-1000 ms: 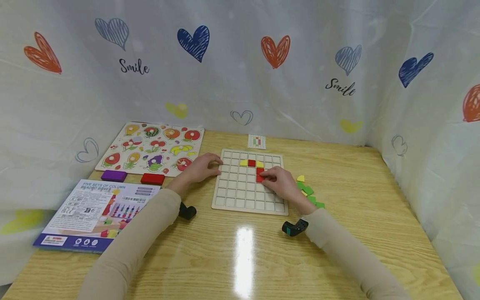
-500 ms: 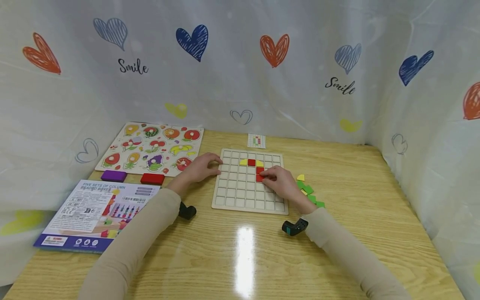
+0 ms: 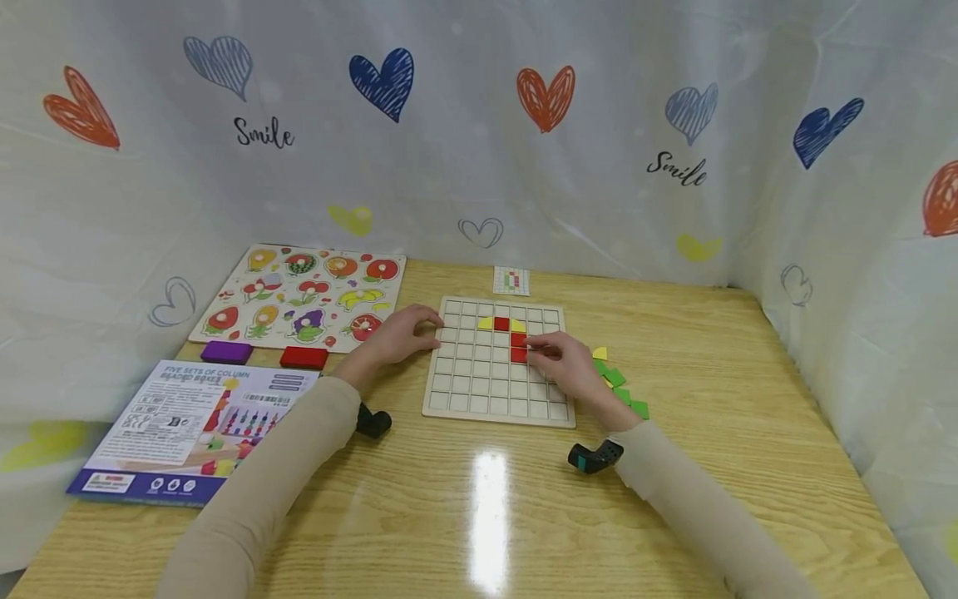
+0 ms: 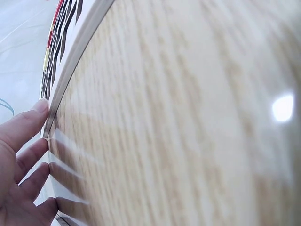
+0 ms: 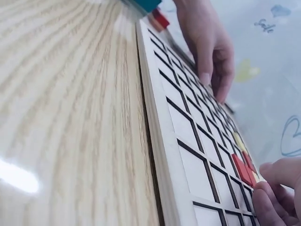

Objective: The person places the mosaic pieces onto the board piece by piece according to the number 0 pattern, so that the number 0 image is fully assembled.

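A wooden grid board [image 3: 481,388] lies on the table between my hands. In its upper rows sit a red square tile [image 3: 502,324] between two yellow quarter-round tiles [image 3: 486,324], and two red tiles [image 3: 519,355] run down one column. My left hand [image 3: 404,334] rests at the board's left edge; the left wrist view shows its thumb [image 4: 41,106] against that edge with the fingers spread below. Just right of the lower red tile are the fingertips of my right hand [image 3: 566,363], and no tile shows between them. In the right wrist view the red tiles [image 5: 242,168] lie beside the right thumb.
Green and yellow tiles [image 3: 615,377] are scattered right of the board. A small pattern card [image 3: 512,281] lies behind it. To the left are a fruit puzzle [image 3: 303,295], purple [image 3: 227,352] and red [image 3: 303,358] blocks, and a printed box [image 3: 187,428].
My right hand has shifted slightly to the right, its fingertips leaving the lower red tile more exposed. The left hand stays at the board's edge.
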The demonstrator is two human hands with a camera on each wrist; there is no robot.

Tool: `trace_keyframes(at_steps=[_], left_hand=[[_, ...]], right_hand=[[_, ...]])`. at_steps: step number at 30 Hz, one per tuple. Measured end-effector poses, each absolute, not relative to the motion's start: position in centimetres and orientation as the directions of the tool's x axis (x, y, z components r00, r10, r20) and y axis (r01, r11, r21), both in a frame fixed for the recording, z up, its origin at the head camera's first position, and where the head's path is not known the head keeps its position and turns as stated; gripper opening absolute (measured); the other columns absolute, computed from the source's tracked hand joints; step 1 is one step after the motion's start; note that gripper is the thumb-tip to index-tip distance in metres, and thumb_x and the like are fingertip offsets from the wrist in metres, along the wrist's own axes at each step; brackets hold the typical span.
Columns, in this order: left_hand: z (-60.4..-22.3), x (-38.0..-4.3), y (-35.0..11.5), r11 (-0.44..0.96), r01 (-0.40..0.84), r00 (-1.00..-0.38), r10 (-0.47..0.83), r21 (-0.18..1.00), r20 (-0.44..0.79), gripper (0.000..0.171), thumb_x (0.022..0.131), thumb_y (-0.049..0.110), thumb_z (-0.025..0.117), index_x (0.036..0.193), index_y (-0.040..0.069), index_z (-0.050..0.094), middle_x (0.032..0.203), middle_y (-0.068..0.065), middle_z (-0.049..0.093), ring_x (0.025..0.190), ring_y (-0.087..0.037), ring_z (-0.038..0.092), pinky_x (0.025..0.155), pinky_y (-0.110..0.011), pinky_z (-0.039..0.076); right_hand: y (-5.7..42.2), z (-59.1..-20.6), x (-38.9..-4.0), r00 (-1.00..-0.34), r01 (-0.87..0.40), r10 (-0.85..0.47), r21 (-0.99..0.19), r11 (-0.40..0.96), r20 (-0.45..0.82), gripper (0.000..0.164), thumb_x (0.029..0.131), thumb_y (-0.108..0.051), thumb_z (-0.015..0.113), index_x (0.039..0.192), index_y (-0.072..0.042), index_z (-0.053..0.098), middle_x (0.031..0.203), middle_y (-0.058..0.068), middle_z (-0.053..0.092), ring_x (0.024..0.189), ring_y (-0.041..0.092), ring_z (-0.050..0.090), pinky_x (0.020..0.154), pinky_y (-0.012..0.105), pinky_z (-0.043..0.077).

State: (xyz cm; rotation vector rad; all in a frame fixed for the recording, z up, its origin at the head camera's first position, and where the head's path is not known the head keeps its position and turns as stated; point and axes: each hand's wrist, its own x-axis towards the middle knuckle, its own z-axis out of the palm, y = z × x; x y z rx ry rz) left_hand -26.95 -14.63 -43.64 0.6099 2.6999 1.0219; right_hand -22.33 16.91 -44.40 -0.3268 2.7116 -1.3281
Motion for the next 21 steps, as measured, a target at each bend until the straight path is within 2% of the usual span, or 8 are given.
trace_keyframes(at_steps=[7, 14, 18, 21], left_hand=[[-43.8, -27.1, -14.7, 0.680, 0.318, -0.895, 0.445, 0.661, -0.027, 0.032, 0.093, 0.017, 0.068, 0.122, 0.005, 0.063, 0.138, -0.017, 0.051, 0.136, -0.034, 0.038, 0.115, -0.048, 0.027], [-43.7, -27.1, -14.6, 0.673, 0.307, -0.896, 0.443, 0.673, -0.035, 0.032, 0.093, 0.017, 0.068, 0.122, 0.004, 0.062, 0.138, -0.017, 0.051, 0.136, -0.034, 0.038, 0.115, -0.047, 0.027], [-43.7, -27.2, -14.6, 0.674, 0.301, -0.898, 0.438, 0.675, -0.037, 0.032, 0.093, 0.017, 0.068, 0.122, 0.005, 0.063, 0.139, -0.016, 0.051, 0.137, -0.033, 0.038, 0.116, -0.047, 0.026], [-43.8, -27.2, -14.6, 0.673, 0.296, -0.899, 0.436, 0.678, -0.040, 0.032, 0.093, 0.018, 0.068, 0.122, 0.005, 0.063, 0.139, -0.016, 0.051, 0.137, -0.033, 0.037, 0.116, -0.047, 0.026]], right_hand=[[19.1, -44.2, -20.4, -0.979, -0.119, -0.204, -0.845, 0.521, 0.012, 0.035, 0.096, -0.023, 0.065, 0.127, -0.007, 0.064, 0.125, 0.011, 0.060, 0.108, 0.024, 0.061, 0.091, 0.035, 0.052], [21.7, -44.0, -17.8, -0.989, -0.058, -0.145, -0.849, 0.526, -0.022, 0.040, 0.095, -0.029, 0.065, 0.130, -0.008, 0.063, 0.125, 0.010, 0.060, 0.110, 0.023, 0.061, 0.088, 0.026, 0.052], [22.8, -44.4, -16.2, -0.992, -0.031, -0.120, -0.868, 0.496, -0.033, 0.039, 0.095, -0.026, 0.066, 0.130, -0.007, 0.062, 0.125, 0.010, 0.060, 0.110, 0.020, 0.060, 0.084, 0.018, 0.051], [23.4, -44.7, -15.1, -0.992, -0.047, -0.127, -0.874, 0.483, -0.017, 0.037, 0.095, -0.022, 0.066, 0.128, -0.004, 0.063, 0.123, 0.012, 0.063, 0.108, 0.020, 0.061, 0.084, 0.016, 0.051]])
